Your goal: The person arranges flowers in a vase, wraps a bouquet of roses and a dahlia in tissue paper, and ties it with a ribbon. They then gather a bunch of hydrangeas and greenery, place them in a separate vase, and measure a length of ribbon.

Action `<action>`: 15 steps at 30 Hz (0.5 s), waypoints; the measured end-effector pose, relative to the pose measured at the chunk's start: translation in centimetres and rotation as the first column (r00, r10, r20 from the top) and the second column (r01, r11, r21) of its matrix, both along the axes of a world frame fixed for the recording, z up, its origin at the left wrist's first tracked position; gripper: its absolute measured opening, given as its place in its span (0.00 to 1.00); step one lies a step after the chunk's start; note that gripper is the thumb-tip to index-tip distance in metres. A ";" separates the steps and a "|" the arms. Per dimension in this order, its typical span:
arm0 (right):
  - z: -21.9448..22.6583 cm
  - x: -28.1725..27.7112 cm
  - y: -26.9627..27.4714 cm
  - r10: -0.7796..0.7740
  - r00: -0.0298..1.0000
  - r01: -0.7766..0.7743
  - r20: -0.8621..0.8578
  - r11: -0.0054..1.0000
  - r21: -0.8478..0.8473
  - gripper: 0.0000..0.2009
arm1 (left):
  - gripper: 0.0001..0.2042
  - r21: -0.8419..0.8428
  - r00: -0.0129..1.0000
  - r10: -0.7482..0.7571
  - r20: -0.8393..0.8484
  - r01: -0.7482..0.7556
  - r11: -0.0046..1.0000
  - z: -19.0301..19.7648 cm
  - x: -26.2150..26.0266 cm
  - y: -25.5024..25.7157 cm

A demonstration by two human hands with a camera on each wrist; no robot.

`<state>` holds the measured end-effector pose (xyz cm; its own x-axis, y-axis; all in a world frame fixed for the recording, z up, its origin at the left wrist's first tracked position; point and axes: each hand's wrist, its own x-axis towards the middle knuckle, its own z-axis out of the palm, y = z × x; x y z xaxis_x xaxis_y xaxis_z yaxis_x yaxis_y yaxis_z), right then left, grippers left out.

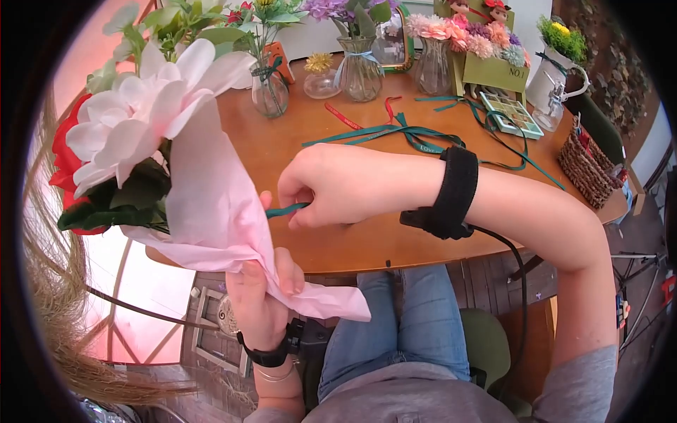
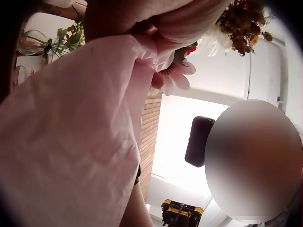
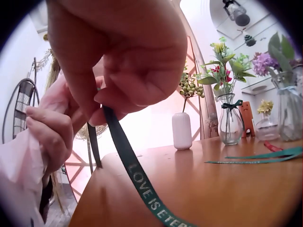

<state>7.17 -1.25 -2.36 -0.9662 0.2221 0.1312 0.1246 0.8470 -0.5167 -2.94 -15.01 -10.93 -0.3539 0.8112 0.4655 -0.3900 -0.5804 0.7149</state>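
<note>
A bouquet wrapped in pink paper (image 1: 215, 190) tilts up to the left in the head view, with a large white flower (image 1: 134, 116) and a red flower (image 1: 65, 151) at its top. My left hand (image 1: 261, 289) grips the gathered neck of the wrapping, and the paper's tail flares out below the fingers. Close beside the neck, my right hand (image 1: 328, 180) pinches a dark green ribbon (image 1: 285, 210). In the right wrist view, pale letters run along the ribbon (image 3: 135, 165) hanging from those fingertips. Paper fills much of the left wrist view and hides the stems.
Loose green ribbons (image 1: 416, 134) and a red ribbon (image 1: 342, 116) lie on the wooden table (image 1: 331, 247). Glass vases (image 1: 361, 70) with flowers line its back. A tile-patterned box (image 1: 511, 113) and a woven basket (image 1: 589, 162) stand to the right.
</note>
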 end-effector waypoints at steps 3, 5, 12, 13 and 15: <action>-0.6 0.9 1.0 0.016 1.000 -0.016 0.002 0.996 -0.089 0.11 | 0.23 0.031 0.993 0.111 -0.046 -0.110 0.993 0.6 -1.2 -0.2; -1.2 2.0 2.3 0.033 0.999 -0.034 -0.010 0.994 -0.104 0.12 | 0.23 0.020 0.977 0.201 -0.073 -0.201 0.979 0.3 -2.9 -0.4; -1.3 7.4 3.3 -0.168 0.978 0.191 0.122 0.958 -0.213 0.11 | 0.21 -0.026 0.911 0.374 -0.172 -0.384 0.923 -0.6 -7.9 -1.8; -1.2 8.0 3.1 -0.173 0.982 0.184 0.073 0.963 -0.197 0.11 | 0.21 -0.043 0.900 0.389 -0.198 -0.404 0.914 -0.6 -8.1 -1.9; -1.3 9.0 3.1 -0.155 0.988 0.151 -0.011 0.974 -0.167 0.10 | 0.21 -0.070 0.888 0.394 -0.237 -0.420 0.905 -0.7 -8.8 -2.2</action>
<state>16.21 1.88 -3.65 -0.9161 0.3876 0.1025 0.2324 0.7218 -0.6519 -11.75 -17.24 -11.61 -0.5682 0.6699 0.4778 0.0306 -0.5631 0.8258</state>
